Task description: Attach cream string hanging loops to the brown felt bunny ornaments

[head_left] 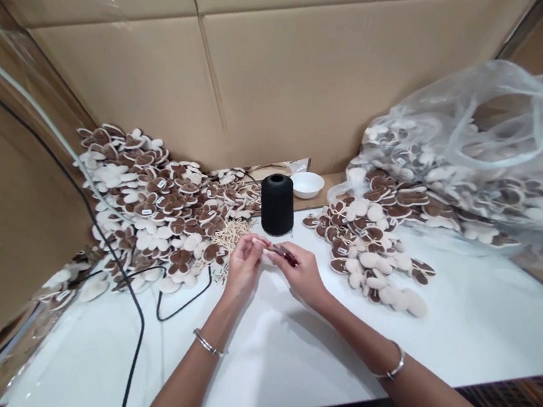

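Note:
My left hand point(242, 266) and my right hand point(302, 273) meet over the white table point(273, 358), just in front of a black thread spool point(277, 203). The left fingers pinch a small pale piece, too small to name. The right fingers grip a thin dark red tool point(284, 253) that points toward the left fingertips. A bundle of pale strings point(228, 236) lies just beyond the left hand.
A big heap of brown and cream butterfly-shaped pieces point(151, 207) fills the left rear. A smaller spread point(365, 244) lies on the right, spilling from a clear plastic bag point(478, 161). A white bowl point(307, 184) sits behind the spool. Black cables point(134, 303) cross the left side. Cardboard walls surround the table.

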